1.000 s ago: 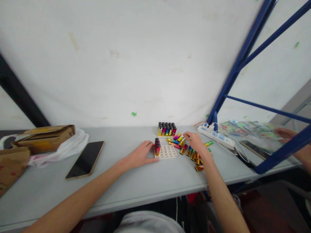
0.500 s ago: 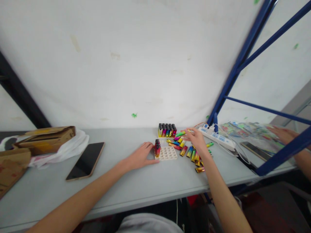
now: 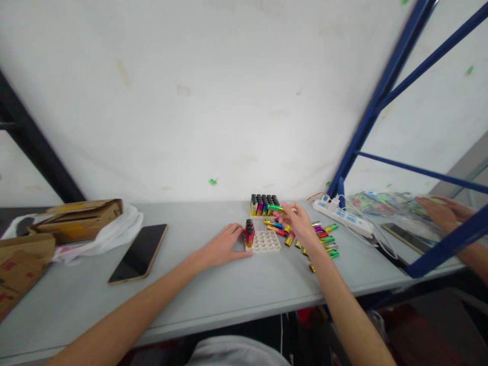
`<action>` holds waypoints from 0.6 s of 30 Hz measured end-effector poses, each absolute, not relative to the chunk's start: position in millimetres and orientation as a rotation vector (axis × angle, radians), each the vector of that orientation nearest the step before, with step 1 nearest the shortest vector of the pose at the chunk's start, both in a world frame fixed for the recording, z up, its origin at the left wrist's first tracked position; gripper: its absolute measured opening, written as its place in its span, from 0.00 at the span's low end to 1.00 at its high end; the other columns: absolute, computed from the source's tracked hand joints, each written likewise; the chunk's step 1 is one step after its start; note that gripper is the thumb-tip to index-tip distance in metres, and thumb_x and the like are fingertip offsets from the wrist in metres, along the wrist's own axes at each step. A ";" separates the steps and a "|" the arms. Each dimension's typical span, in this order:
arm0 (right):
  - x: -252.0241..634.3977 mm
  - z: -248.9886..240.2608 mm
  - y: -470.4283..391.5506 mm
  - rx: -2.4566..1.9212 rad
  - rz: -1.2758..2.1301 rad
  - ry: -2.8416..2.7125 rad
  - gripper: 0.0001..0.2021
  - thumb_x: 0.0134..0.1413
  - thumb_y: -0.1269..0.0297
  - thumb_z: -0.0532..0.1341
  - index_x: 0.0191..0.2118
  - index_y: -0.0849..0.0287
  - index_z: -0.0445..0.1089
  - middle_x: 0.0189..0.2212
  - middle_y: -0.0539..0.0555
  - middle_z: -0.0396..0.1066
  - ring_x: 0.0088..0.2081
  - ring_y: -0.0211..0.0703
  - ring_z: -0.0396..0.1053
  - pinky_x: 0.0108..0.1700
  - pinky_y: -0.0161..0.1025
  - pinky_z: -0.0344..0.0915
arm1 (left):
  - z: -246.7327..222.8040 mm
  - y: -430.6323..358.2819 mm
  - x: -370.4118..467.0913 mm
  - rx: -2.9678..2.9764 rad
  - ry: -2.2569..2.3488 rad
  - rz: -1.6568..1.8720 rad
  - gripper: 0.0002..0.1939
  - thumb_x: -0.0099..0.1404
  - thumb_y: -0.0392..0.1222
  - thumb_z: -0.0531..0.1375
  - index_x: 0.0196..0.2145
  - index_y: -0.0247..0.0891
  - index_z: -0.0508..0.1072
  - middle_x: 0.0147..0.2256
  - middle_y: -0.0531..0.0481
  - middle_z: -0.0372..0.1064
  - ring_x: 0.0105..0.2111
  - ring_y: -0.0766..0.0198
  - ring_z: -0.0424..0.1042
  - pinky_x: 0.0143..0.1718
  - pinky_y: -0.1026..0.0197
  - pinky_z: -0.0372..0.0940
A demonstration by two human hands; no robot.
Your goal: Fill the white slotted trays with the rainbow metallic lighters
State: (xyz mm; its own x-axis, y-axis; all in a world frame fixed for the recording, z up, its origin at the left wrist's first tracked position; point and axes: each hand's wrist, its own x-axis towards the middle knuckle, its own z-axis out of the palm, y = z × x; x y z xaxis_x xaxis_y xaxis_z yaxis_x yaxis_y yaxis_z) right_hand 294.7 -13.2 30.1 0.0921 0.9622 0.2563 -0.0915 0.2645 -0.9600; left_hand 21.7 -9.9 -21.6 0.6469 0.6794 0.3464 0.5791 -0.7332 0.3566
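Currently, one white tray [image 3: 270,242], pitted with round sockets, lies flat on the grey bench [image 3: 198,300] between the two hands; only its left edge carries stock, a short file of red lighters [image 3: 249,234], upright, black tops uppermost. The other sockets show unfilled, so the tray appears to be at an early stage, with most of the loading left. Behind it: one block of lighters [image 3: 263,204], upright in close ranks, apparently complete. To the right: a loose heap of lighters [image 3: 290,239], lying down, glossy and metallic, in yellow, red, blue and green, partly covered by the forearm. Left hand [image 3: 223,246]: thumb and fingers spread wide, set against the tray's left side and near corner. Right hand [image 3: 299,222]: fingertips pinched on one green lighter [image 3: 275,207], shiny, roughly level, seen against the rear block, its right end hidden by the fingers.
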 end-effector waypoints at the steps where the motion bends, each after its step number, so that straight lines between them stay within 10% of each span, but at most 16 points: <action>1: 293.9 30.6 -14.2 -0.933 1.051 -1.162 0.25 0.47 0.42 0.73 0.29 0.54 0.63 0.22 0.48 0.73 0.29 0.41 0.75 0.29 0.34 0.67 | -21.8 -9.8 21.8 2.651 1.025 0.689 0.32 0.64 0.66 0.66 0.53 0.38 0.72 0.54 0.37 0.70 0.54 0.44 0.71 0.59 0.44 0.67; 9: 290.2 28.0 -17.4 -0.829 1.373 -1.004 0.24 0.41 0.64 0.77 0.46 0.51 0.73 0.35 0.48 0.79 0.41 0.43 0.80 0.51 0.41 0.76 | -20.6 -10.4 21.9 2.639 1.033 0.671 0.32 0.64 0.66 0.66 0.53 0.37 0.72 0.54 0.37 0.69 0.54 0.44 0.70 0.60 0.44 0.66; 18: 269.5 27.0 -23.0 -0.931 1.303 -1.274 0.22 0.53 0.47 0.68 0.49 0.53 0.69 0.43 0.53 0.76 0.31 0.38 0.73 0.27 0.33 0.65 | -21.6 -10.8 21.8 2.634 1.022 0.704 0.31 0.64 0.66 0.66 0.53 0.40 0.72 0.53 0.38 0.70 0.53 0.44 0.71 0.59 0.43 0.67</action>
State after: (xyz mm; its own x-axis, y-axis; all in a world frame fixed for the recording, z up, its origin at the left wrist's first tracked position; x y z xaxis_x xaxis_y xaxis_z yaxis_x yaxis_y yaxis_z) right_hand 269.5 -23.0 27.0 -0.1558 0.9791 0.1312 -0.1533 0.1072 -0.9823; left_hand 21.8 -10.8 -21.6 0.6417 0.6816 0.3515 0.5715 -0.7307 0.3735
